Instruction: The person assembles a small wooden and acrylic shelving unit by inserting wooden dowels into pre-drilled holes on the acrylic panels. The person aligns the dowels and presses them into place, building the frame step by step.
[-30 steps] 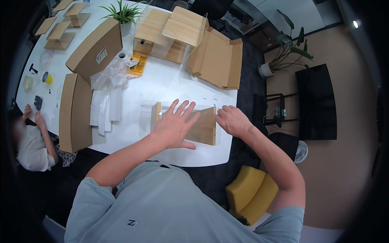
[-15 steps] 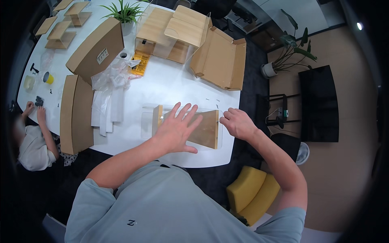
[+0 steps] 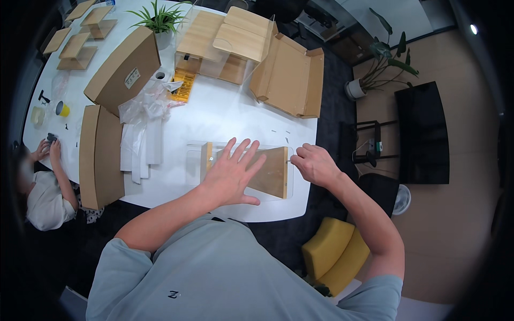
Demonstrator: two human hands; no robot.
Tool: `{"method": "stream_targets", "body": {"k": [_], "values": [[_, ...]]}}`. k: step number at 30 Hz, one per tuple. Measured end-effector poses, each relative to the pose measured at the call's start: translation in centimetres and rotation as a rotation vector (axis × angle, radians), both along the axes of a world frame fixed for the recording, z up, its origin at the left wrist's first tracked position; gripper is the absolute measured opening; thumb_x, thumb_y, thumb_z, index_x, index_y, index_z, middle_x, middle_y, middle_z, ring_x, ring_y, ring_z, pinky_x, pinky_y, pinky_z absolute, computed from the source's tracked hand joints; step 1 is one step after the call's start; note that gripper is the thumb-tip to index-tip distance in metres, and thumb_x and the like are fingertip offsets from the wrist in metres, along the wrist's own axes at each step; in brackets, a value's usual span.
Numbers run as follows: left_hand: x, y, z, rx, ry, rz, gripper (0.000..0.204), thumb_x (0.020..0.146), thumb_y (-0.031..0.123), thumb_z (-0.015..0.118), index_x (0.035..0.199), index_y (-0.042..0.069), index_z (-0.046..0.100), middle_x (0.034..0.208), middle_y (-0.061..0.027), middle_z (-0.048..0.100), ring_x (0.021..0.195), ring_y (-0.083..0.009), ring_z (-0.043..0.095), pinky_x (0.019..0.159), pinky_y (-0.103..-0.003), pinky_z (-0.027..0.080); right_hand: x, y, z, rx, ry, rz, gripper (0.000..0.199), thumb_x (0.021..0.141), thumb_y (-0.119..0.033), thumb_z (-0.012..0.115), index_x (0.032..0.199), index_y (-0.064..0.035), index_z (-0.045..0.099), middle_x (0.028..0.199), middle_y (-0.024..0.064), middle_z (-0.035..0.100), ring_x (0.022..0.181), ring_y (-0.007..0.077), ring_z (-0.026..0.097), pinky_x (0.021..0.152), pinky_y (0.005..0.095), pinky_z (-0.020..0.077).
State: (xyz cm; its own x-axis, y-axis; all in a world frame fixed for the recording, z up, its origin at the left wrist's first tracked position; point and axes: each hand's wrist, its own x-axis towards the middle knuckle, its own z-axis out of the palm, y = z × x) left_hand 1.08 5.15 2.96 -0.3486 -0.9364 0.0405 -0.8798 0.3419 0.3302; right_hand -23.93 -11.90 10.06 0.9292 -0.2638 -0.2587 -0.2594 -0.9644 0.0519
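A light wooden board [image 3: 274, 172] lies inside a clear plastic case [image 3: 194, 160] near the front edge of the white table [image 3: 225, 115]. My left hand [image 3: 233, 172] rests flat on top of it with the fingers spread, holding nothing. My right hand [image 3: 316, 163] is at the board's right end. Its fingers are curled and pinch what looks like a small thin tool pointing at the board's upper right corner.
Flat cardboard boxes [image 3: 99, 155] and white foam strips [image 3: 140, 147] lie to the left. An open cardboard box [image 3: 292, 77], wooden boxes [image 3: 243, 37] and a potted plant [image 3: 160, 18] stand at the back. Another person [image 3: 40, 184] sits at the far left. A yellow stool [image 3: 334, 254] is beside me.
My right hand has shifted slightly at the board's right end. My left hand stays pressed flat on the case.
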Motion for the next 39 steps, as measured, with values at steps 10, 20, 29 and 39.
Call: {"method": "stream_targets", "body": {"k": [10,20,29,39], "values": [[0.0,0.0,-0.2,-0.015,0.013,0.003,0.119,0.08,0.087,0.069,0.164,0.009,0.041,0.171,-0.0254,0.033,0.16,-0.042,0.028,0.132,-0.062,0.016,0.1,0.3,0.3,-0.07,0.044,0.083,0.006,0.089,-0.01,0.066,0.093,-0.0093,0.07,0.091,0.0052,0.065,0.092,0.0226,0.066,0.082,0.0378,0.0564],[-0.2,0.0,-0.3,-0.026,0.002,0.004,0.118,0.08,0.088,0.068,0.164,0.009,0.041,0.171,-0.0254,0.033,0.16,-0.0419,0.028,0.132,-0.062,0.017,0.3,0.5,0.5,-0.09,0.047,0.089,0.005,0.091,-0.011,0.066,0.094,-0.0098,0.07,0.094,0.005,0.066,0.095,0.0217,0.066,0.083,0.0374,0.0556],[-0.2,0.0,-0.3,-0.024,0.002,0.007,0.118,0.08,0.087,0.068,0.164,0.009,0.042,0.172,-0.0254,0.032,0.161,-0.0418,0.028,0.132,-0.061,0.016,0.8,0.4,0.3,-0.111,0.093,0.157,0.004,0.091,-0.012,0.065,0.09,-0.0083,0.068,0.092,0.0058,0.065,0.096,0.0233,0.064,0.084,0.0377,0.0527],[-0.2,0.1,-0.7,-0.051,0.033,0.032,0.117,0.08,0.086,0.069,0.163,0.009,0.043,0.171,-0.026,0.034,0.161,-0.0423,0.027,0.132,-0.063,0.016,2.4,1.8,-1.2,0.093,0.206,-0.434,0.014,0.09,-0.01,0.066,0.089,-0.0013,0.077,0.081,0.0169,0.075,0.08,0.0377,0.075,0.077,0.0482,0.0592]]}}
